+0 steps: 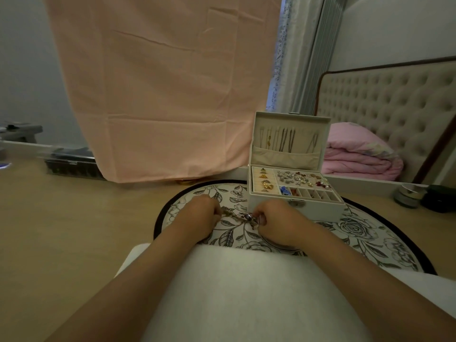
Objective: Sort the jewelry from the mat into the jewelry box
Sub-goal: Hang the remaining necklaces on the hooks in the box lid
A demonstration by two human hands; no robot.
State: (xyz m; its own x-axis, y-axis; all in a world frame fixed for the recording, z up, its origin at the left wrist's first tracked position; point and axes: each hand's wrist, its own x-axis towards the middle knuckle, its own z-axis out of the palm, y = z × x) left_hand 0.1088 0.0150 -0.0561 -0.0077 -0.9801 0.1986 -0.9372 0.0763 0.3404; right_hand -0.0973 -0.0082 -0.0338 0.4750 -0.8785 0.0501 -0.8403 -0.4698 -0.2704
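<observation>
A round floral mat (365, 233) with a black rim lies on the wooden floor. On its far right part stands a white jewelry box (296, 206), lid up, with necklaces hanging in the lid and rings and earrings in its trays. A small tangle of chains and jewelry (237, 215) lies on the mat between my hands. My left hand (197, 218) has curled fingers pinching the left end of the chain. My right hand (278, 223) pinches the other end, just in front of the box's left corner.
A pink cloth (160, 95) hangs behind the mat. A black tray (71, 164) lies on the floor at the left. A pink folded quilt (357, 154) and tufted headboard (385, 104) stand at the right. Small dark containers (419, 196) sit right of the box.
</observation>
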